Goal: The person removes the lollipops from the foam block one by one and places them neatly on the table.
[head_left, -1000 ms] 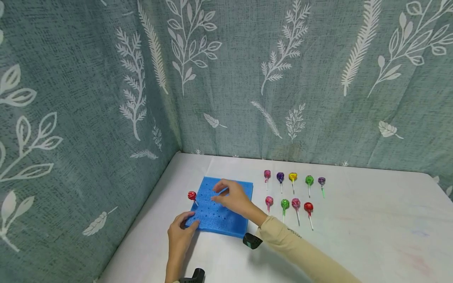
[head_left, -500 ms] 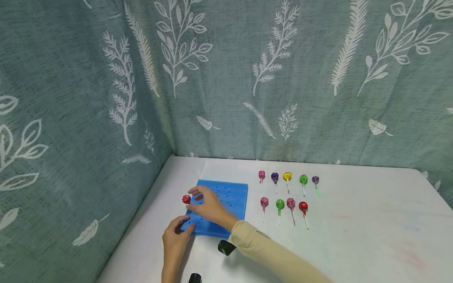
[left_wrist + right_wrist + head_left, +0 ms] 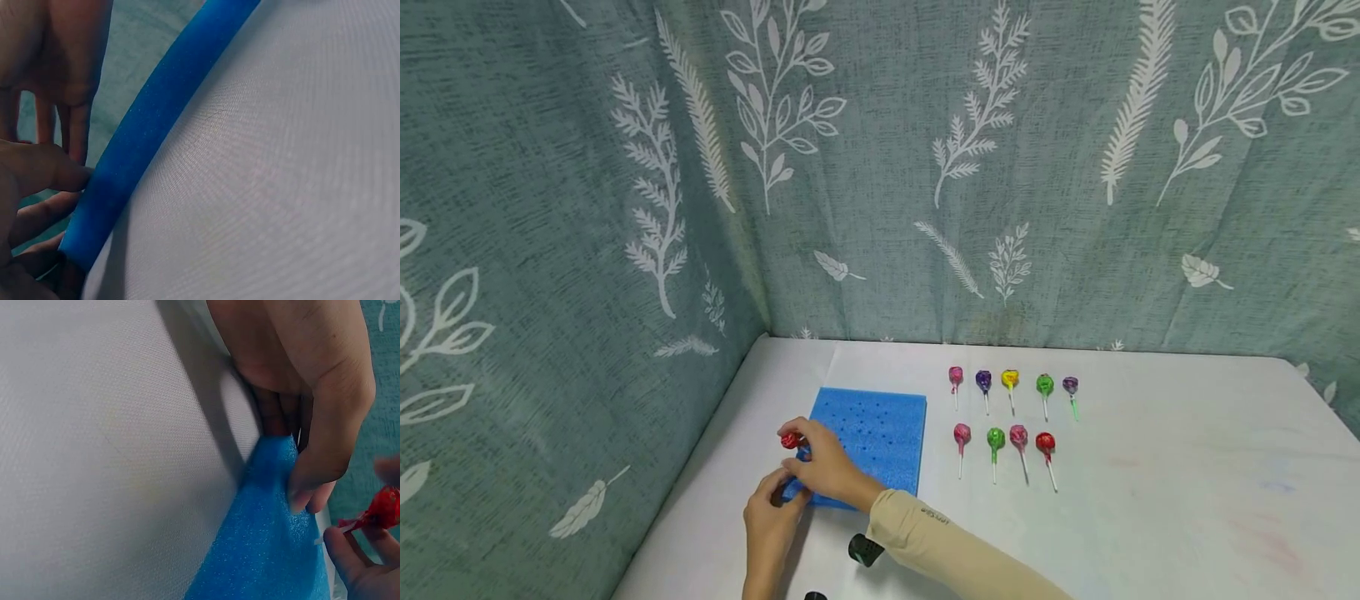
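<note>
My left hand (image 3: 771,515) grips the near left corner of a blue foam board (image 3: 887,442) that has rows of small holes. In the left wrist view, the thumb lies on the top of the board (image 3: 144,125) and fingers reach below its edge. A red-wrapped lollipop (image 3: 790,440) leans outward over the board's left side. Around it curl the fingers of my right hand (image 3: 827,467). The right wrist view has the thumb against the white stick of the lollipop (image 3: 384,509), with other fingers near its head. The stick's lower end is at the board's edge.
Right of the board, several lollipops lie in two rows on the white table (image 3: 1150,483), among them a yellow one (image 3: 1010,379) at the back and a red one (image 3: 1045,443) in front. A patterned green curtain (image 3: 880,167) hangs behind and at the left.
My right hand has moved left and toward me from over the board's middle to the red lollipop, and its fingers have closed around it. The left hand stays at the corner.
</note>
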Tool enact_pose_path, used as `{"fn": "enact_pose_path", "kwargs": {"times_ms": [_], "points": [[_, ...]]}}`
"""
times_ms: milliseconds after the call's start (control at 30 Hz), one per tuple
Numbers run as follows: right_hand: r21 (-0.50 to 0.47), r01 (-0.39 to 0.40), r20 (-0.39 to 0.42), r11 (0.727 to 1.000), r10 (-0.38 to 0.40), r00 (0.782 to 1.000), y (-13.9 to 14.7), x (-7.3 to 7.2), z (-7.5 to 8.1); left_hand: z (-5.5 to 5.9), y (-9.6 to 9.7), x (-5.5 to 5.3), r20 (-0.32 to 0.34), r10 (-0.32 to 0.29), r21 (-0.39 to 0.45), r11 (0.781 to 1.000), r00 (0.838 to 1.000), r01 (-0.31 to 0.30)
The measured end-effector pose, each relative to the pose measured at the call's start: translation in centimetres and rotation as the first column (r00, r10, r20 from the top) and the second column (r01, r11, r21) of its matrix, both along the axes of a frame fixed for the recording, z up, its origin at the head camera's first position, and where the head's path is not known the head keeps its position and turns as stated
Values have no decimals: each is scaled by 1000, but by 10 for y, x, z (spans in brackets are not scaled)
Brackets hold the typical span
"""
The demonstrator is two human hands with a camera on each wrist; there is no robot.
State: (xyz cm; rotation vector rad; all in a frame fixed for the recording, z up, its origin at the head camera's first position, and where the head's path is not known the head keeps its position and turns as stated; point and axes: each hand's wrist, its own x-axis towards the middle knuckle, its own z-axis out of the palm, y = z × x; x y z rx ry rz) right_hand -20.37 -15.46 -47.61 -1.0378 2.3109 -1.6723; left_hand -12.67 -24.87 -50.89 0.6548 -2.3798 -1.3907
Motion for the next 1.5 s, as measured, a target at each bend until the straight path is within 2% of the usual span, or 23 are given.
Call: {"fn": "enact_pose_path", "kwargs": {"times_ms": [200,367,500,667,900,1200,1500], "points": [[-125,52,-16,991,-55,998,-1,-2,-1,0,0,-1,-29,-8,21,1000,1000,9],[-161,113,43,980,-107,993,0,-3,-2,-1,-1,-2,-24,-15,33,999,1000,15],[-205,156,40,966,-151,988,3,-8,0,-2,0,-3,-17,-20,27,999,1000,20],[-270,162,12,949,-165,986,12,-14,14,-5,2,-2,-17,-12,22,1000,1000,13],[-279,156,25,947,-155,988,31,-18,36,-4,2,-1,1,-1,11,1000,1000,1],[-288,152,71,946,-137,988,65,-6,67,-2,4,-2,-6,10,6,1000,1000,-10],[-240,201,83,950,-186,979,94,-20,48,-3,3,-1,-16,6,16,1000,1000,-5]]}}
